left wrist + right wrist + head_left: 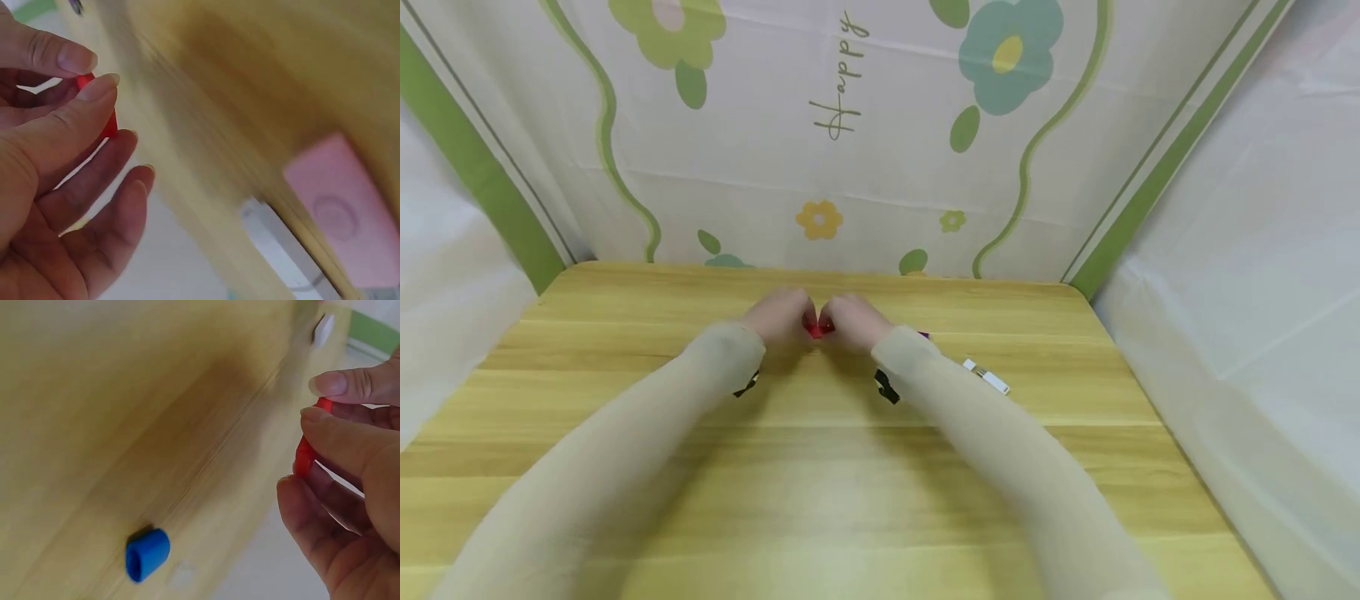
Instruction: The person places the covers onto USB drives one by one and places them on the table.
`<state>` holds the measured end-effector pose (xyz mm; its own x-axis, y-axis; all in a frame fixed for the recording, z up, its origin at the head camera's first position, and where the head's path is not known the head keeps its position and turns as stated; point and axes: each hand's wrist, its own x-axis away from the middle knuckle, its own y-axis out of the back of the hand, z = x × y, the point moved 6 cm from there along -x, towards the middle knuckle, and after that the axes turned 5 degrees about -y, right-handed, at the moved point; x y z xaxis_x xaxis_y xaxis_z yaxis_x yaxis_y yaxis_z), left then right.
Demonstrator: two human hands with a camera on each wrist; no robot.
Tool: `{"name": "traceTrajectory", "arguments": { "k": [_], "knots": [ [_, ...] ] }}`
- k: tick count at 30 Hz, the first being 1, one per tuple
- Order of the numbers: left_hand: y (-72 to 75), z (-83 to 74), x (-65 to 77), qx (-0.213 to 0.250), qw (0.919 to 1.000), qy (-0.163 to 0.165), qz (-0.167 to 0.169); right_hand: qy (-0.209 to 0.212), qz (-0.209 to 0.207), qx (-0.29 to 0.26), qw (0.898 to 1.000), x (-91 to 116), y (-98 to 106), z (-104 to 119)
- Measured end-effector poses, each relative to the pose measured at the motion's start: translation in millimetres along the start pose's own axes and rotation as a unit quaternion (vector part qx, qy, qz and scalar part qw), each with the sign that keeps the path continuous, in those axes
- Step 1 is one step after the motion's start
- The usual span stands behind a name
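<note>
In the head view, over the far half of a wood-grained tabletop (pixel 820 483): a small, smooth red piece (pixel 817 330), pinched from both sides by left hand (pixel 777 315) and right hand (pixel 856 319). On both arms, soft cream sleeves (pixel 1022 467); past the right sleeve, a slim white stick (pixel 996 384) with a narrow break near 1 end. Behind, a lightly creased cloth (pixel 895 167) with rounded printed flowers.

In the left wrist view, red piece gripped between left thumb and fingers, outer fingers loosely bent. Well apart, a matt pink block (pixel 340 212) with a faint circular mark, just beside a long, blurred white bar (pixel 274 240).

In the right wrist view, red piece narrow, gripped by right thumb and fingers, left thumb touching its upper end. Well apart on the wood, a hollow blue cylinder (pixel 150 553), lying on its side; near the far edge, a flat white piece (pixel 323 330).
</note>
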<state>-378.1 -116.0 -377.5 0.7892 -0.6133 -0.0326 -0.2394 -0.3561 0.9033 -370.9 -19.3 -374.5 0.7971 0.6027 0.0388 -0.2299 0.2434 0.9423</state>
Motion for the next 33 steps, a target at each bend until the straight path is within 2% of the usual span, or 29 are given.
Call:
{"name": "traceTrajectory", "arguments": {
  "k": [7,13,19,22,27,33],
  "knots": [
    [-10.2,31.7,-11.1,0.028,0.9984,0.029,0.04,-0.015,0.016,0.022,1.0,-27.3,-17.0,-10.5],
    [-15.5,45.3,-15.8,0.031,0.9968,0.038,0.063,-0.043,0.04,-0.001,0.998,-37.2,-26.9,-16.2],
    [-11.7,46.7,-18.1,0.024,0.9959,0.054,0.069,-0.067,0.048,-0.002,0.997,-39.3,-20.8,-14.8],
    [-7.9,45.1,-19.5,0.009,0.9958,0.061,0.067,-0.066,0.046,0.015,0.997,-40.9,-17.7,-13.3],
    [-4.6,38.7,-22.4,-0.029,0.995,0.054,0.078,-0.069,0.052,0.03,0.996,-41.5,-14.5,-12.0],
    [-4.7,41.5,-23.3,-0.038,0.993,0.065,0.091,-0.049,0.069,0.03,0.996,-38.8,-6.6,-20.4]
  ]
}}
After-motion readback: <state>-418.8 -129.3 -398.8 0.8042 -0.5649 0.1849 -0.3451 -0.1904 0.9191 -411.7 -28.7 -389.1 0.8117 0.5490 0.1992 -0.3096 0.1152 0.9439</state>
